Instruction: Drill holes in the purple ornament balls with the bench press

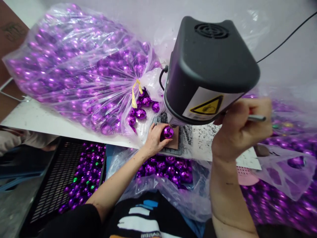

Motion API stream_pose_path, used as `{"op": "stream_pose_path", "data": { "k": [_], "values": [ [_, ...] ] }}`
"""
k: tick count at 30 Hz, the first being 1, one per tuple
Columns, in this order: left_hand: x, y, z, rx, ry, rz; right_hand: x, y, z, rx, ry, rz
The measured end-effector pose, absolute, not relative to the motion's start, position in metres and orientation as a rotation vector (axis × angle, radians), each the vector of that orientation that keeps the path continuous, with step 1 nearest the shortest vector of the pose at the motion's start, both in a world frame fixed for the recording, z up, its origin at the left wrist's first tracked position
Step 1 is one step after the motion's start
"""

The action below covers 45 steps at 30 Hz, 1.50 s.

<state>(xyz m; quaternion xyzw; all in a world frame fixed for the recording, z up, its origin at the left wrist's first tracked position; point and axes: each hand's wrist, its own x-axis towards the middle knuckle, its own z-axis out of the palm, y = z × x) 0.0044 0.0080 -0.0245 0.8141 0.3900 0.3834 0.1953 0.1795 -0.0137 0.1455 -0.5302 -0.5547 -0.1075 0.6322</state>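
Observation:
My left hand [157, 138] has its fingers wrapped round a shiny purple faceted ball [168, 132]. It holds the ball over a brown pad on a grey metal base [174, 148], under the black machine head [215, 62] with a yellow warning label. My right hand [244, 127] is raised at the right side of the machine head, closed round a lever with a grey metal rod end [257, 117]. Part of the lever is hidden behind the fingers and the machine.
A tied clear bag [81, 72] of purple balls fills the left of the white table [44, 115]. Loose balls [140, 113] lie beside it. A black crate [47, 185] stands lower left. More balls [170, 170] lie in plastic at my lap, and others at right.

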Motion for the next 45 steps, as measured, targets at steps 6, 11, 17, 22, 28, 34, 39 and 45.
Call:
{"op": "stream_pose_path", "data": {
  "k": [6, 11, 17, 22, 28, 34, 39, 45],
  "values": [
    [0.004, 0.008, -0.022, 2.272, 1.103, 1.04, 0.176, -0.031, 0.106, -1.043, -1.359, -0.35],
    [0.003, 0.008, -0.02, 2.276, 1.113, 1.033, 0.179, -0.033, 0.083, -1.006, -1.4, -0.381],
    [0.004, 0.005, -0.018, 2.242, 1.127, 1.029, 0.185, -0.034, 0.082, -1.03, -1.452, -0.392],
    [0.004, 0.004, -0.016, 2.219, 1.157, 1.01, 0.186, -0.037, 0.077, -1.053, -1.477, -0.395],
    [0.004, 0.003, -0.017, 2.215, 1.168, 0.985, 0.187, -0.038, 0.065, -1.068, -1.462, -0.43],
    [0.004, 0.003, -0.02, 2.226, 1.167, 1.01, 0.186, -0.034, 0.056, -1.028, -1.431, -0.445],
    [0.004, 0.004, -0.019, 2.209, 1.177, 0.999, 0.181, -0.03, 0.038, -1.047, -1.402, -0.414],
    [0.004, 0.004, -0.017, 2.194, 1.184, 0.994, 0.177, -0.037, 0.069, -1.068, -1.362, -0.373]
  ]
}}
